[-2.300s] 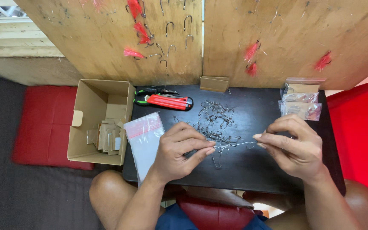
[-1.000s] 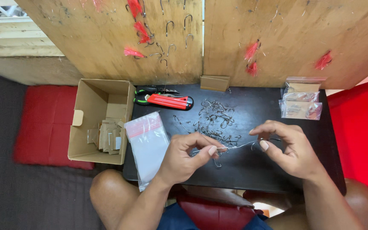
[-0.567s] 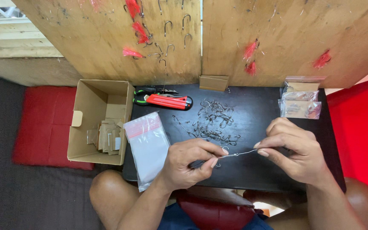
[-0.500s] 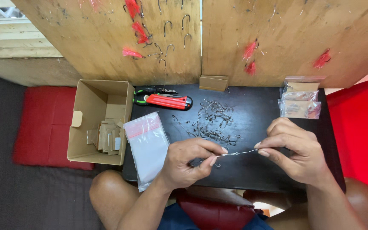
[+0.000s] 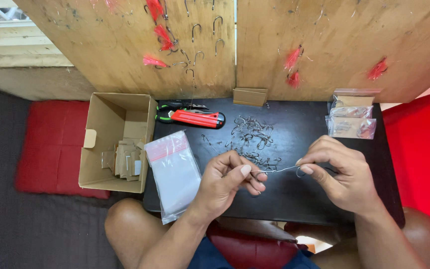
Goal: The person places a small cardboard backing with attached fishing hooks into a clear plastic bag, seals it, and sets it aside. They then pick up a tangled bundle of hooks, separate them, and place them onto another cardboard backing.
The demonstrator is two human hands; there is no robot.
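Your left hand (image 5: 225, 185) and right hand (image 5: 342, 172) each pinched one end of a thin wire (image 5: 279, 170), fingers clamped, above the near edge of the black table (image 5: 299, 199), near scattered hooks (image 5: 252, 134).

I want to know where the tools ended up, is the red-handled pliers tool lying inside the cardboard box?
No, the red-handled pliers lie on the black table, beside the cardboard box.
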